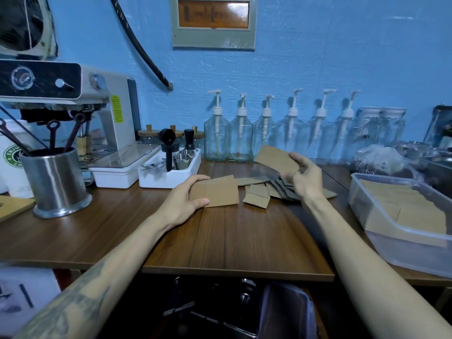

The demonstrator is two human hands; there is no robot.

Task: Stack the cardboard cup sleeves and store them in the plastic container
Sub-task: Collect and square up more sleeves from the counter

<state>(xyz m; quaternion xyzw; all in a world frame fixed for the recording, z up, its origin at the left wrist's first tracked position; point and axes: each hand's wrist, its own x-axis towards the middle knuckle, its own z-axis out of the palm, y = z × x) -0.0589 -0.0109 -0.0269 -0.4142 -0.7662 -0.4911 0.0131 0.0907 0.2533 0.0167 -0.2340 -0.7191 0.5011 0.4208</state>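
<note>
My left hand (187,195) grips a small stack of flat brown cardboard sleeves (219,192) just above the wooden table, thumb below and fingers over the top edge. My right hand (303,177) holds a single sleeve (275,160) lifted and tilted above a loose pile of sleeves (266,192) lying on the table between the hands. A clear plastic container (401,238) stands at the right edge with stacked sleeves (401,204) inside it.
A white tray (171,178) of coffee tools and an espresso machine (73,94) stand at the back left. A steel utensil cup (55,182) is at left. Several glass pump bottles (265,133) line the blue wall. The table's front edge (237,274) is near me.
</note>
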